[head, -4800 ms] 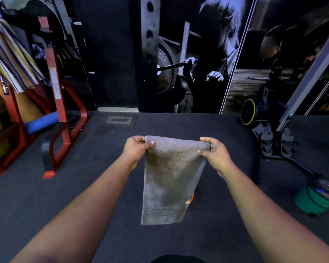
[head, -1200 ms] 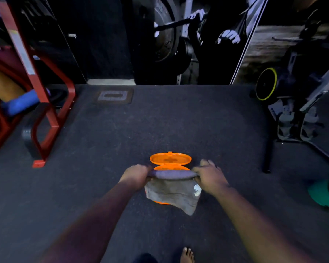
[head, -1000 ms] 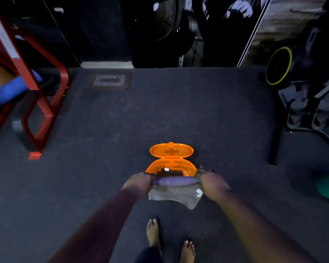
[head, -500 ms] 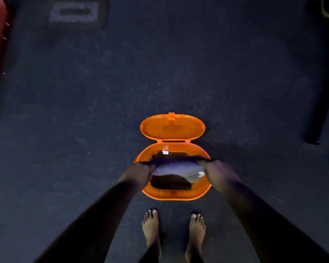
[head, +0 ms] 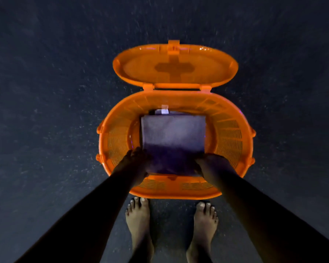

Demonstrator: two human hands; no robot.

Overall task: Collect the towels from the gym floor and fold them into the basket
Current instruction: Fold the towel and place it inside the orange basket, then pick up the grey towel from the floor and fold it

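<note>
Left hand: fingers grasp the folded towel at its near-left corner.
Right hand: fingers grasp the near-right corner.
Risk: uneven release could spoil the fold inside the basket.

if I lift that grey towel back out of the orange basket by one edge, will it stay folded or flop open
Probably flops open: the grey towel is soft cloth, lying flat only because the orange basket supports it. It looks light for its size. Both hands, left hand and right hand, at its near corners suggest two-handed support suits it.
</note>
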